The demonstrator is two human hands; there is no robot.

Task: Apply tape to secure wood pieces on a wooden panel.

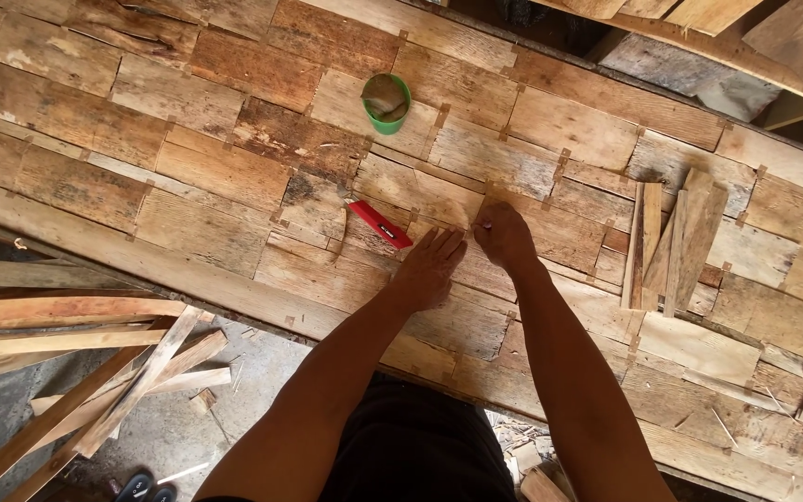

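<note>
Spanning the frame, a patchwork wooden panel [234, 167] bears both hands. Left hand [429, 270] lies flat, fingers spread, beside a red tool [380, 224]. Right hand [504, 235] pinches something too small to identify. Green cup [387, 102] stands apart.

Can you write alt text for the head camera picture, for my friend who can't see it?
Seen from above, a person's left hand presses flat on a patchwork panel of wooden pieces while the right hand pinches something too small to make out against the wood. A red flat tool lies beside the left hand, with a green cup farther back and loose wood strips to the right.
</note>
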